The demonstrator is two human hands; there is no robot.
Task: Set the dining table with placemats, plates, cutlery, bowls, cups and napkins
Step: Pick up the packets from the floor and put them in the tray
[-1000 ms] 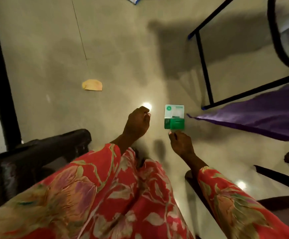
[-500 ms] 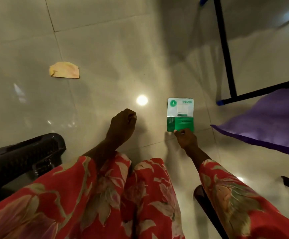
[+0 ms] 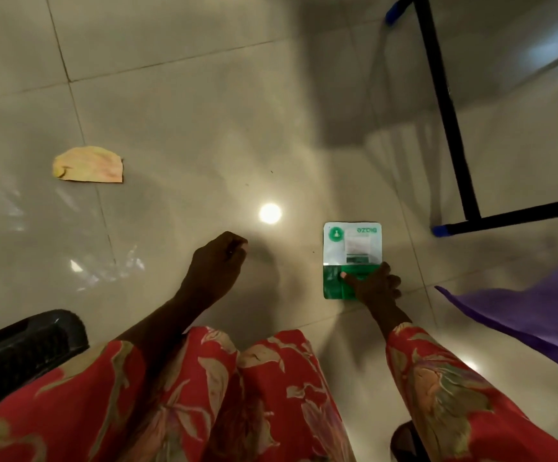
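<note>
A flat green and white packet is low over the shiny tiled floor, right of centre. My right hand grips its lower green edge, thumb on top and fingers at the packet's right corner. Whether the packet rests on the floor or hangs just above it I cannot tell. My left hand hovers to the left of the packet with its fingers curled in and nothing in it. Red flowered sleeves and a red flowered garment fill the bottom of the view.
A crumpled yellow-pink scrap lies on the tiles at the left. A black metal frame with blue feet stands at the upper right. A purple cloth hangs at the right edge. A black chair sits at the lower left.
The view has tilted further down toward the floor. My right hand has lowered the packet and slid further up its green part. My left hand stays curled beside it.
</note>
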